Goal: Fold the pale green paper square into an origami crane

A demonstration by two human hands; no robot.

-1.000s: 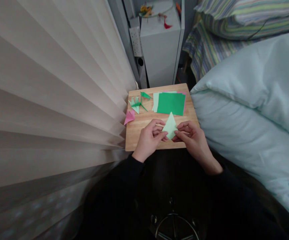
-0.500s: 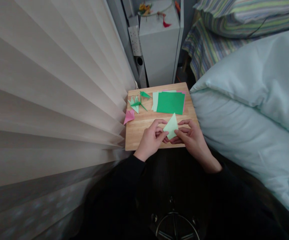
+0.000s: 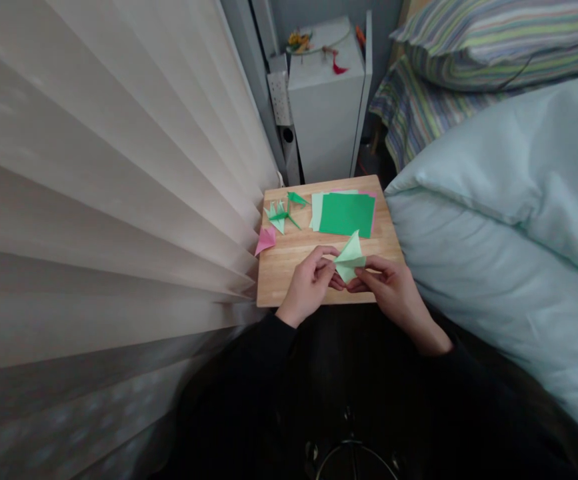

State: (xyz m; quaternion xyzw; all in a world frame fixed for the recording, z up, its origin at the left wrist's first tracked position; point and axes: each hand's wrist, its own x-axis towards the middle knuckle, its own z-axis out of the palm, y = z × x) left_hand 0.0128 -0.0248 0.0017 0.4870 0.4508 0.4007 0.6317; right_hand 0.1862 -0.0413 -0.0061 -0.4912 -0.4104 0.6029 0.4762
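Observation:
A light green piece of origami paper (image 3: 349,259), partly folded with a pointed top and a flap spread sideways, is held between both hands over the front of the wooden table (image 3: 289,270). My left hand (image 3: 309,281) pinches its left corner between thumb and fingers. On the right side, my right hand (image 3: 391,285) grips the lower right edge, thumb on top. Beyond the hands lies a stack of paper sheets with a dark green sheet (image 3: 347,215) uppermost. Folded green paper cranes (image 3: 279,215) and a pink folded paper piece (image 3: 267,239) rest at the table's left.
A pleated curtain (image 3: 169,167) hangs close along the left side. To the right is a bed with a pale blue quilt (image 3: 493,193) and striped pillows (image 3: 499,47). Behind the table stands a white cabinet (image 3: 326,127) with small ornaments on top.
The light green paper has opened from a flat kite shape into one with a flap spread to the right. The right hand has shifted slightly outward. The whole view has tilted a little.

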